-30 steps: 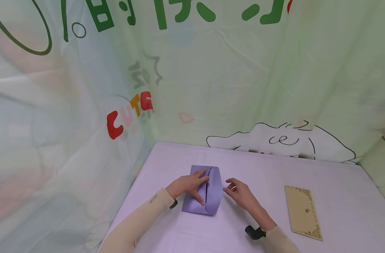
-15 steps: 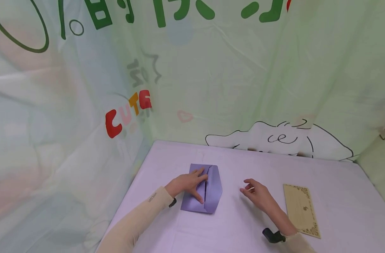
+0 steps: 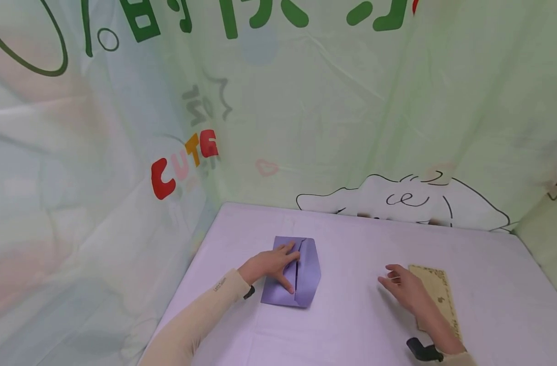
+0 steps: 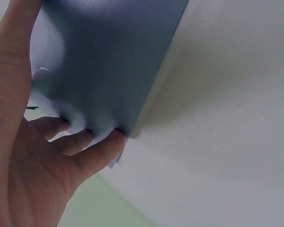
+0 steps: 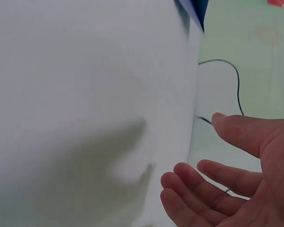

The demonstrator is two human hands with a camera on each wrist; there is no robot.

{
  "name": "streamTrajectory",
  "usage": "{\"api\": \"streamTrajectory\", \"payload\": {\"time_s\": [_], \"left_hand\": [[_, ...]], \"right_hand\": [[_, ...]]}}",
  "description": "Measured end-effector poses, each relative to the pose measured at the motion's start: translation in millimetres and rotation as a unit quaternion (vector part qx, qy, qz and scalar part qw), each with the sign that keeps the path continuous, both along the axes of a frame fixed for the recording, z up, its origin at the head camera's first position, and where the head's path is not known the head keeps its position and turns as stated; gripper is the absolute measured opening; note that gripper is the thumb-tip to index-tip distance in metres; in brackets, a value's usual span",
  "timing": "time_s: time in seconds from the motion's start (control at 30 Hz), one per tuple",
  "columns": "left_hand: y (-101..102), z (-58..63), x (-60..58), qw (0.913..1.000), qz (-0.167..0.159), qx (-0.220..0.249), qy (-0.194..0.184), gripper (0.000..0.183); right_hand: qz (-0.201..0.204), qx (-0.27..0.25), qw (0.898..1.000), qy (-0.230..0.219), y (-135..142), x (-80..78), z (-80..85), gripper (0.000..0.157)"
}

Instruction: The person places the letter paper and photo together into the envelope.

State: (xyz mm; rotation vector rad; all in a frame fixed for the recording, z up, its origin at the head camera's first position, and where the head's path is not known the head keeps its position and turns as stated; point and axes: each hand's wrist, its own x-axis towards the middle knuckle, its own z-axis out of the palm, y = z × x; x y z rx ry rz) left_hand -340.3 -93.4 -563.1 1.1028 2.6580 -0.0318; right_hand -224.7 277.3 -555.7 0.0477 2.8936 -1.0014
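A purple envelope (image 3: 309, 274) lies on the table with its pointed flap spread out to the right and a dark slit along the opening. My left hand (image 3: 275, 265) rests on its body, fingers spread; in the left wrist view the fingertips (image 4: 114, 137) touch the envelope (image 4: 109, 52) near its edge. To the right, my right hand (image 3: 408, 291) hovers above the table with loosely bent fingers and nothing in them. Beneath and behind that hand lies a tan card (image 3: 436, 284) with ornate dark corners, partly hidden by the hand and forearm.
A pale lilac cloth covers the table (image 3: 351, 325). Printed fabric curtains (image 3: 306, 127) rise at the back and on both sides, close to the table's edges. Each wrist wears a dark camera mount, the right one (image 3: 422, 349) showing more plainly.
My right hand has moved away from the envelope's flap, rightward across the table to the tan card, which it now partly covers. The left hand stays on the envelope.
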Motion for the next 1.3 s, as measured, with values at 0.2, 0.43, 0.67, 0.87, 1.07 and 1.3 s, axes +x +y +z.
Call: {"api": "streamTrajectory", "payload": {"time_s": [0.2, 0.43, 0.67, 0.87, 1.07, 1.3], "left_hand": [[0, -1.3, -1.2, 1.0000, 0.006, -0.003, -0.005, 0.094], [0, -0.8, -1.1, 0.9999, 0.007, -0.004, -0.008, 0.093], [0, 1.3, 0.0, 0.9999, 0.008, -0.006, -0.008, 0.093], [0, 0.8, 0.4, 0.9998, 0.007, -0.005, -0.015, 0.094], [1, -0.9, 1.0, 0.9998, 0.006, 0.000, -0.017, 0.093], [1, 5.8, 2.9, 0.9996, 0.013, -0.001, -0.024, 0.094]], "right_hand": [[-0.019, 0.006, 0.999, -0.028, 27, 6.1, 2.3, 0.068], [-0.049, 0.014, 0.997, -0.054, 48, 12.6, 5.8, 0.077], [-0.083, 0.072, 0.993, -0.044, 65, 21.3, 0.6, 0.077], [-0.102, 0.097, 0.986, -0.093, 73, 30.2, -7.9, 0.093], [-0.081, 0.111, 0.985, -0.108, 76, 32.2, -19.7, 0.104], [-0.086, 0.107, 0.986, -0.096, 80, 27.8, -25.6, 0.114]]}}
